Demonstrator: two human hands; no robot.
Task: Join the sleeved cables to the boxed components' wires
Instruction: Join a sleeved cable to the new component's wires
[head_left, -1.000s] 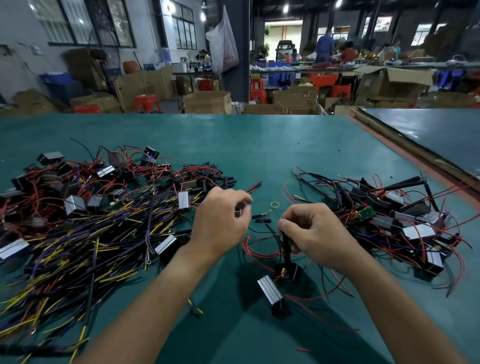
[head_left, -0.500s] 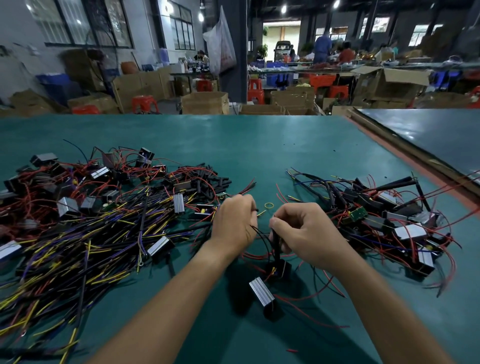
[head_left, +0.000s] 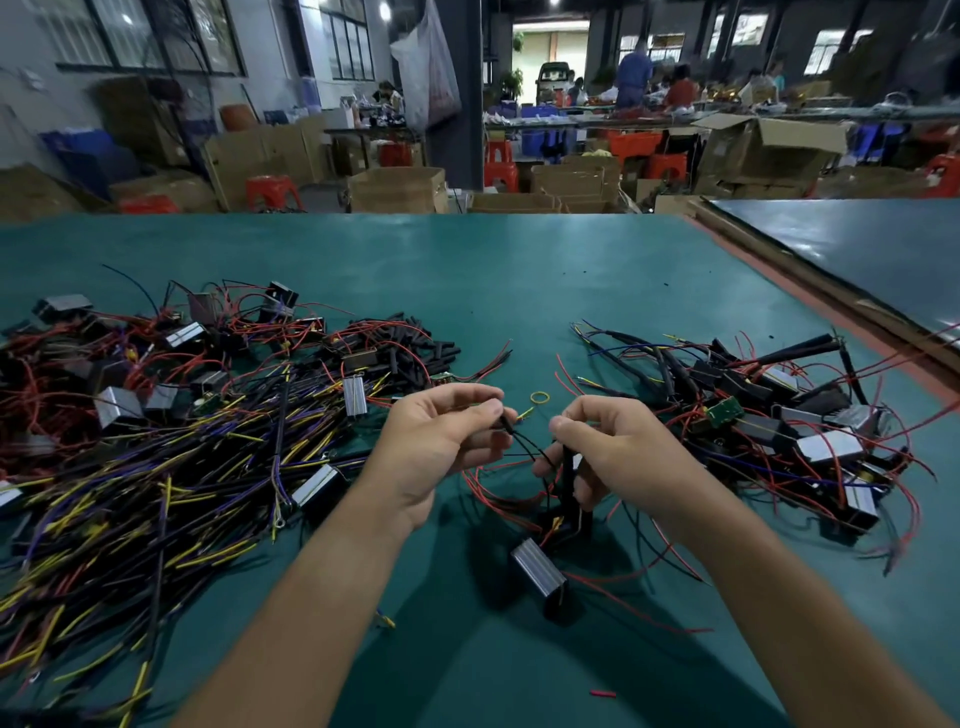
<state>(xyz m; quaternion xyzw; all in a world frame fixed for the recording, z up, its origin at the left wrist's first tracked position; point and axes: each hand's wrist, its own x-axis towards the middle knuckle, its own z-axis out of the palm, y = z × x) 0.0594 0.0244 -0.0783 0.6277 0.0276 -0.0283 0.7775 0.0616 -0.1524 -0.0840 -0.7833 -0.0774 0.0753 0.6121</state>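
Two hands in shot, and I had both of them busy over the green worktop (head_left: 519, 280). The left hand (head_left: 441, 441) pinched the end of one thin black wire (head_left: 524, 446) between thumb and forefinger, its other fingers loosely curled. The right hand (head_left: 623, 452) was curled round one black sleeved cable (head_left: 569, 480), which stood nearly upright. That cable ran down to a dark component I couldn't make out clearly. Just in front of it lay one ribbed silver boxed component (head_left: 537, 566), with red leads trailing off it across the worktop.

I counted two heaps. The big left heap (head_left: 156, 467) was yellow, purple and red cables with silver boxes mixed in, too tangled for a count. The smaller right heap (head_left: 779, 415) showed one green circuit board (head_left: 722, 413). One yellow ring (head_left: 540, 398) lay just beyond the hands, between the heaps. One red scrap (head_left: 602, 693) sat on the worktop close to me.
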